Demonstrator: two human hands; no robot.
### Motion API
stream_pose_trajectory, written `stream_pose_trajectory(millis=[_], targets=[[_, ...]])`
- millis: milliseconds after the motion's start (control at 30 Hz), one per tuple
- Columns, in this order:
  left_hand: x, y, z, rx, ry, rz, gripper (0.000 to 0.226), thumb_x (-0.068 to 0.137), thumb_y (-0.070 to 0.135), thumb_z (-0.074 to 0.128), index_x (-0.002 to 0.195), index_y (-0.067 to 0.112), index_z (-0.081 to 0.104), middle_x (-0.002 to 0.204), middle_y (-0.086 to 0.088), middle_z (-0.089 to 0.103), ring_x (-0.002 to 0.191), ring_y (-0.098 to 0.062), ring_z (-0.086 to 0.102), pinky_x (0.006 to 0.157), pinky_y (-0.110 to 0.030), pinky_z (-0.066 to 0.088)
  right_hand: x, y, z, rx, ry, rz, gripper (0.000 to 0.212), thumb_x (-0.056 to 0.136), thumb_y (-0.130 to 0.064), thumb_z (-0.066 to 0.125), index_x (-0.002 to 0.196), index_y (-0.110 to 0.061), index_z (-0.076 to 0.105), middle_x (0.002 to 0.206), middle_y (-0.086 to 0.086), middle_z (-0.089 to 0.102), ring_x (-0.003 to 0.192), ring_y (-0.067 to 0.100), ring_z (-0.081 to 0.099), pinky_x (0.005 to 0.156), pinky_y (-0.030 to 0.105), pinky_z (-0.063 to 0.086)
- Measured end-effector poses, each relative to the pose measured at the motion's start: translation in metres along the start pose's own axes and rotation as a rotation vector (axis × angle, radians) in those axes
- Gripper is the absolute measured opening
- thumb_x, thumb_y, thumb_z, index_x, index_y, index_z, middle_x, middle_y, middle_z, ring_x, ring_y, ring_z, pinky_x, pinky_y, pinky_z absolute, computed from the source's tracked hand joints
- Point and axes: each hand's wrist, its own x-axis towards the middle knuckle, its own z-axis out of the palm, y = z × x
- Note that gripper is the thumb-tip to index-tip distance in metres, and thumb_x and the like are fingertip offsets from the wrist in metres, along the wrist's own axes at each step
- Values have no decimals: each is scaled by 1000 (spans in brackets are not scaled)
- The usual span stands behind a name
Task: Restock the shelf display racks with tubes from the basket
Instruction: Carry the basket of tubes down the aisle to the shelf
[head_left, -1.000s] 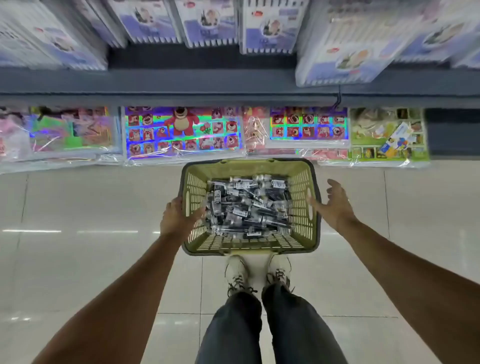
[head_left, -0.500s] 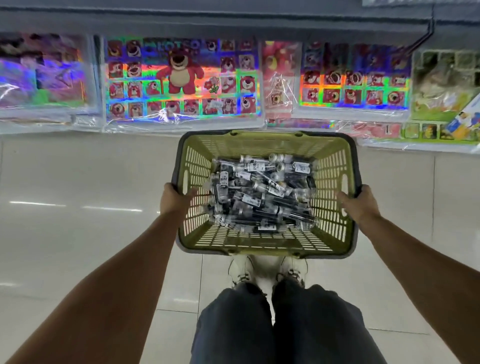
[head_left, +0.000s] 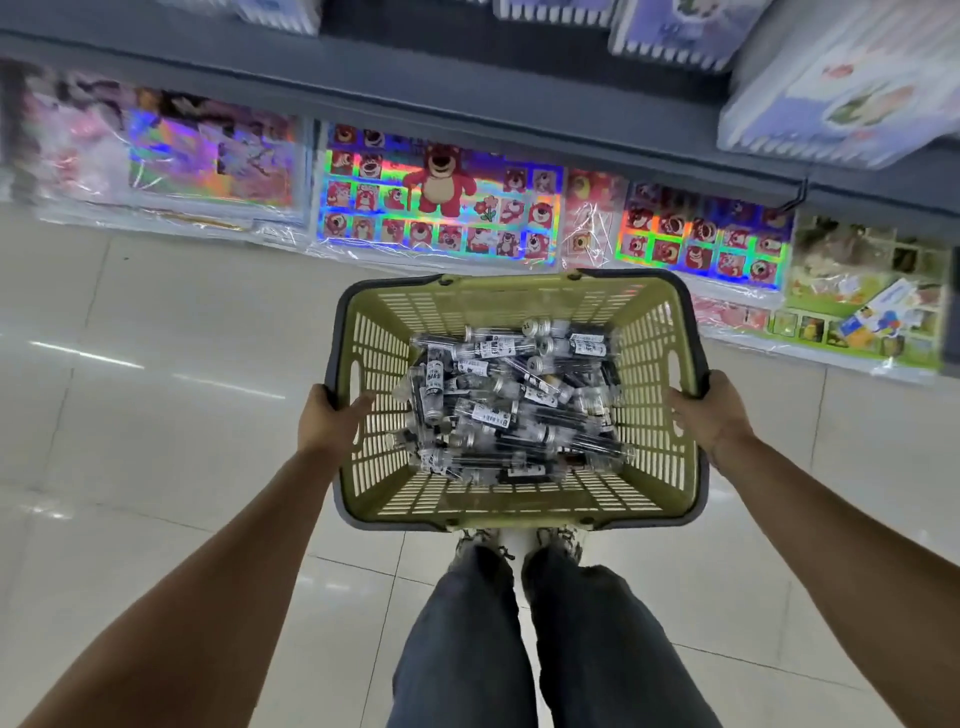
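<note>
A green slatted basket (head_left: 519, 506) with a dark rim hangs in front of me above the floor, tilted a little. Inside it lies a heap of several clear tubes (head_left: 511, 405) with black contents and white labels. My left hand (head_left: 330, 421) grips the basket's left rim, fingers curled inside the wall. On the opposite rim, my right hand (head_left: 709, 413) is closed around the edge. My legs and shoes show just below the basket.
A grey shelf edge (head_left: 467, 88) runs across the top, with white-and-blue packs above it. Beneath it, shiny sticker sheets with red bears (head_left: 441, 197) lean along the floor line. Glossy pale tiles (head_left: 156, 415) spread to the left and right.
Both hands closed on the basket's sides and lifted it off the floor toward me. The view has swung so the shelf edge is back in sight.
</note>
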Motion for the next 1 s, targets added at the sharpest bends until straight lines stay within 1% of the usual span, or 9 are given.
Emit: stream_pose_trajectory(millis=[100, 233, 367, 533, 600, 667, 733, 867, 1000], targets=[[-50, 1, -57, -94, 36, -46, 37, 86, 39, 67, 103, 10, 52, 88, -11, 65, 70, -26, 61, 59, -37, 54, -44, -45, -26, -51, -40, -89, 26, 84, -22, 64, 100, -8, 49, 87, 14, 61, 73, 31, 61, 68, 40, 50], [-122, 3, -134, -226, 110, -72, 30, 88, 33, 66, 102, 10, 54, 82, -9, 63, 61, -21, 58, 51, -30, 47, -104, -106, -55, -83, -119, -214, 24, 86, -18, 64, 102, -5, 51, 82, 14, 60, 64, 28, 57, 59, 34, 46], [-194, -5, -202, -365, 230, -121, 30, 90, 33, 65, 105, 9, 54, 80, -7, 63, 63, -22, 60, 51, -28, 45, -158, -161, -70, -105, -191, -330, 20, 86, -17, 65, 98, -4, 56, 74, 14, 58, 59, 25, 53, 62, 41, 49], [-261, -27, -270, -553, 345, -175, 30, 90, 31, 65, 101, 5, 57, 65, -3, 57, 51, -17, 53, 44, -26, 41, -221, -232, -68, -71, -293, -463, 6, 89, -8, 58, 93, -3, 59, 60, 10, 49, 38, 11, 41, 43, 23, 37], [-280, -40, -293, -612, 381, -209, 32, 90, 30, 65, 104, 3, 57, 64, -3, 56, 50, -18, 53, 45, -26, 43, -245, -263, -60, -72, -323, -525, 6, 91, -6, 54, 95, -6, 59, 60, 8, 48, 33, 3, 38, 36, 17, 33], [-297, -53, -314, -670, 416, -243, 33, 90, 32, 65, 105, 4, 55, 64, -3, 56, 51, -19, 53, 49, -29, 44, -270, -292, -48, -73, -374, -546, 7, 93, -5, 52, 97, -6, 57, 61, 7, 45, 31, 1, 37, 33, 15, 31], [-308, -65, -333, -719, 459, -272, 34, 89, 35, 65, 103, 6, 54, 64, -4, 56, 52, -20, 52, 50, -30, 42, -292, -322, -31, -91, -427, -574, 5, 93, -4, 51, 91, -8, 54, 60, 6, 43, 29, 0, 37, 32, 15, 31], [-313, -85, -372, -795, 555, -292, 26, 92, 31, 62, 97, 7, 53, 63, -4, 53, 51, -20, 49, 50, -29, 40, -329, -382, 22, -140, -516, -648, 23, 93, -6, 52, 73, -16, 48, 57, 5, 43, 29, 1, 36, 31, 15, 29], [-295, -107, -417, -885, 634, -312, 27, 92, 33, 62, 100, 8, 56, 62, -1, 54, 52, -17, 50, 52, -28, 41, -359, -444, 90, -175, -604, -683, 16, 93, -6, 51, 79, -14, 50, 59, 6, 44, 33, 6, 36, 34, 17, 31]])
